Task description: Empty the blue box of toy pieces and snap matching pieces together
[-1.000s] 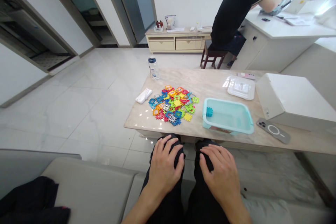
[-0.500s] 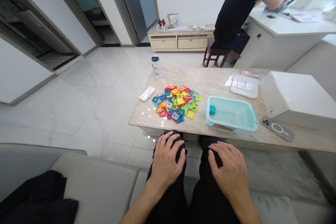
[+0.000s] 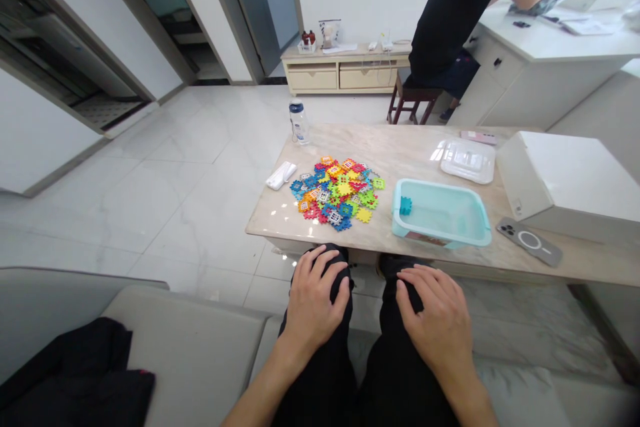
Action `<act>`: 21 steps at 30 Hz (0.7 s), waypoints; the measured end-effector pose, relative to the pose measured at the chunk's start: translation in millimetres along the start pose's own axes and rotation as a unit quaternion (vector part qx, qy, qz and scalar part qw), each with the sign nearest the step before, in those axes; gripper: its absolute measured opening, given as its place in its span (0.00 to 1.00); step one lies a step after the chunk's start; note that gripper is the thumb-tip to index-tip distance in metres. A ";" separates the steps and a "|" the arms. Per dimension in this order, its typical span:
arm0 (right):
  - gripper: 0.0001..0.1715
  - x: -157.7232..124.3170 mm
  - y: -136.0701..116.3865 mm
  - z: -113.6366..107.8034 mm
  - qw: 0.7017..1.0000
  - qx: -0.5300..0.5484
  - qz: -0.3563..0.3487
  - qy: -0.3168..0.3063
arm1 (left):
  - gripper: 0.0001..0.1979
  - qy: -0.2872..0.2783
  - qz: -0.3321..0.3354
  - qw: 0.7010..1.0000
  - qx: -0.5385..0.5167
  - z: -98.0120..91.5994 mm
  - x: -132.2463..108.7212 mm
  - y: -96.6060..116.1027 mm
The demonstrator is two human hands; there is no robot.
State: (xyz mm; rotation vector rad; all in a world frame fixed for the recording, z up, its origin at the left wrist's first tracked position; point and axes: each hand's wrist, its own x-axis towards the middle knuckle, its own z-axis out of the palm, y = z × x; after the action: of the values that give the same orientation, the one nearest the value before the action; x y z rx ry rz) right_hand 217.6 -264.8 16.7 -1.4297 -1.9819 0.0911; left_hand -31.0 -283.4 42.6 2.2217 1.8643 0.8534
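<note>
Gripping nothing with the left hand [image 3: 316, 300], just resting it palm-down on the left knee [image 3: 338, 288] with fingers fanned apart; gripping nothing with the right hand [image 3: 436, 313] either, laid over the right knee [image 3: 413, 299] with fingers closer together and thumb out; seemingly pausing, with 0 pieces in either; to touch any, would need to lift off the knees and reach over the near edge of the table [image 3: 395, 147]; on its left half, finding the heap of coloured toothed pieces [image 3: 340, 192]; right of that, finding the aqua tub [image 3: 440, 188], with 1 blue piece [image 3: 405, 205] at its left end; farther right, spotting a grey phone [image 3: 529, 241]; far left, noting a water bottle [image 3: 299, 124]; far right, seeing a co-worker [image 3: 450, 20] leaning over a white counter [image 3: 540, 87].
</note>
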 end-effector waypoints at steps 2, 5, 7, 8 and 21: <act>0.08 -0.4 1.0 0.1 1.000 0.001 -0.001 0.003 | 0.12 -0.002 -0.001 1.000 -0.003 -0.1 -0.2 -0.2; 0.07 -1.2 2.5 -0.2 1.000 0.001 -0.001 0.008 | 0.12 -0.005 -0.002 1.000 -0.003 0.3 -0.3 -0.5; 0.07 -1.6 2.7 -0.6 1.000 0.000 0.000 0.009 | 0.12 -0.006 -0.003 1.000 -0.003 0.8 -0.1 -0.4; 0.07 -1.6 2.5 -0.8 1.000 0.000 0.000 0.009 | 0.12 -0.005 -0.003 1.000 -0.002 0.9 0.0 -0.4; 0.07 -0.9 2.6 -2.6 1.000 0.001 0.004 0.005 | 0.12 -0.003 -0.002 1.000 0.001 -0.2 1.6 1.2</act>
State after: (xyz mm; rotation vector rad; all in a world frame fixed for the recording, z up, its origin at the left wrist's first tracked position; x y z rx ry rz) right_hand 221.3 -265.3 17.2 -1.4337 -1.9680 0.0876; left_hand -29.9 -282.2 43.8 2.2187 1.8660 0.8434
